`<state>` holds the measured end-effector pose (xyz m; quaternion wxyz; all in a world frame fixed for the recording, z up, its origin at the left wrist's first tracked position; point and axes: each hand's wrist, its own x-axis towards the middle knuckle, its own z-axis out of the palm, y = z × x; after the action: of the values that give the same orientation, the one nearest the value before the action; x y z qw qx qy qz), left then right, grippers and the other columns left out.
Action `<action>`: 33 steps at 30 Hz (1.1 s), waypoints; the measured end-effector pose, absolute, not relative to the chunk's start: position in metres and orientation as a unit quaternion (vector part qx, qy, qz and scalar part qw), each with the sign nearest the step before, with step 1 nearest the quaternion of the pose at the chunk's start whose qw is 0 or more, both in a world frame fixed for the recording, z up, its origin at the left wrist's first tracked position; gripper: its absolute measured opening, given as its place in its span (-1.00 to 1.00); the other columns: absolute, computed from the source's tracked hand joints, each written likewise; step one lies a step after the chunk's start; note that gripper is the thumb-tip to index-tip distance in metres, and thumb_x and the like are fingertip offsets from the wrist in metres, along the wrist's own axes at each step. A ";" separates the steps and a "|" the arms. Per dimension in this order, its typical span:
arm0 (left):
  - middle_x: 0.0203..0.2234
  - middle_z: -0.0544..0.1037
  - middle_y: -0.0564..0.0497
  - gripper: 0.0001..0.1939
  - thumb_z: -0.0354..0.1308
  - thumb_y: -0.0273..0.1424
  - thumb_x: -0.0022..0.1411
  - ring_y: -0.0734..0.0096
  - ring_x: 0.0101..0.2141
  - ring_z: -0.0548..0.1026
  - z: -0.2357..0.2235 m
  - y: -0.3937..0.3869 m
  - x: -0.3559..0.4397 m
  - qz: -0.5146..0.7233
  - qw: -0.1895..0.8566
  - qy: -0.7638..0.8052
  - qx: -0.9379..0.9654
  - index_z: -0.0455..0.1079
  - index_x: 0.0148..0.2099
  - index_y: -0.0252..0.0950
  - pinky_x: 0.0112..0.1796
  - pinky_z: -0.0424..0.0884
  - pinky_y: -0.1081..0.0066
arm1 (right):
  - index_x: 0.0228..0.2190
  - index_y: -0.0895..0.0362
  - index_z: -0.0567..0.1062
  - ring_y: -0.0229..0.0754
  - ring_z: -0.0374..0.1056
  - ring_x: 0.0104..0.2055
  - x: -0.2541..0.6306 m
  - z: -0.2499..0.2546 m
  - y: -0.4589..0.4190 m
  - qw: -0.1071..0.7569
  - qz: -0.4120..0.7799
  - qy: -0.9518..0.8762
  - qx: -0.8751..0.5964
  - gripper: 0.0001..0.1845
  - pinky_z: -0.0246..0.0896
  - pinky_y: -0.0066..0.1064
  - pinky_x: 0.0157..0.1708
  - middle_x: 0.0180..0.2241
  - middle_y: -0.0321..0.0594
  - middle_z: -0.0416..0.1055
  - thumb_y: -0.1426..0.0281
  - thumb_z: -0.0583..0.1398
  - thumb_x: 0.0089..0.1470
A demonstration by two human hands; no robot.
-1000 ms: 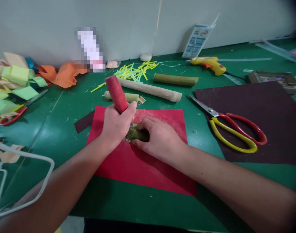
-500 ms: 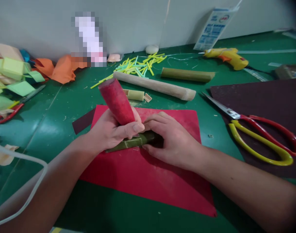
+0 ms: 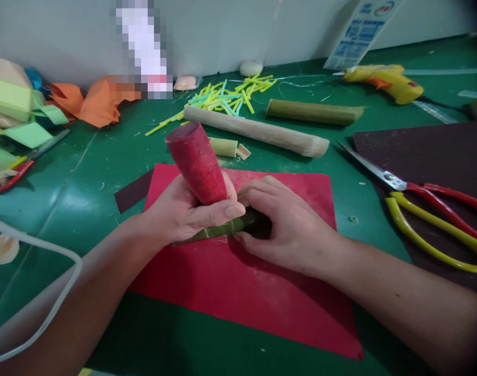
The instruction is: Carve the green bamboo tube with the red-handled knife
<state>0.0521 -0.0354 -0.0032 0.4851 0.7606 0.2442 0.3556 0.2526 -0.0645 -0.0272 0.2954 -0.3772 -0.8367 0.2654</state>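
My left hand point(image 3: 183, 211) is closed around a red handle point(image 3: 195, 162) that sticks up and away from me; what is at its lower end is hidden. My right hand point(image 3: 289, 224) is closed on a short green bamboo piece point(image 3: 218, 228) that lies across a red sheet point(image 3: 246, 282) on the green table. The two hands touch over the bamboo, and the left thumb rests on it.
Behind the sheet lie a long pale stick point(image 3: 258, 131), a green bamboo tube point(image 3: 312, 111), a short pale offcut point(image 3: 224, 147) and yellow-green strips point(image 3: 226, 96). Red-and-yellow scissors point(image 3: 430, 209) rest on a dark sheet point(image 3: 430, 156) at right. Also here: a yellow glue gun point(image 3: 383, 81), folded papers point(image 3: 23, 115), a white cable point(image 3: 38, 292).
The bamboo piece has slid out to the left from under my right hand, so more of it shows. The view has moved closer and the red handle tilts a little more upright.
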 end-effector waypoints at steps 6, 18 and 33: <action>-0.58 0.44 0.08 -0.72 0.24 -0.27 0.27 0.60 -0.58 0.31 0.000 -0.039 0.052 0.357 0.444 0.303 0.764 0.42 -0.44 -0.32 -0.56 0.25 0.55 | -0.37 0.10 0.43 -0.06 0.33 -0.18 0.252 -0.027 -0.065 0.287 0.273 -0.831 -0.390 -0.85 0.23 -0.18 -0.12 -0.27 -0.18 0.49 0.49 0.24 -0.09; -0.61 0.44 0.09 -0.73 0.18 -0.34 0.20 0.51 -0.58 0.37 0.005 -0.046 0.055 0.299 0.408 0.365 0.782 0.33 -0.53 -0.27 -0.56 0.29 0.49 | -0.32 0.09 0.48 -0.07 0.33 -0.17 0.251 -0.027 -0.065 0.275 0.273 -0.827 -0.407 -0.83 0.21 -0.20 -0.14 -0.24 -0.18 0.50 0.43 0.31 -0.03; -0.65 0.39 0.10 -0.71 0.18 -0.41 0.15 0.55 -0.60 0.32 -0.001 -0.048 0.053 0.356 0.349 0.397 0.771 0.26 -0.59 -0.27 -0.57 0.26 0.48 | -0.29 0.10 0.45 -0.06 0.29 -0.16 0.254 -0.027 -0.064 0.267 0.288 -0.831 -0.395 -0.82 0.20 -0.22 -0.16 -0.23 -0.17 0.46 0.41 0.33 0.04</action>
<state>0.0532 -0.0476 -0.0015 0.3491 0.7708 0.3965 0.3561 0.2543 -0.0641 -0.0271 0.2674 -0.3946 -0.8307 0.2876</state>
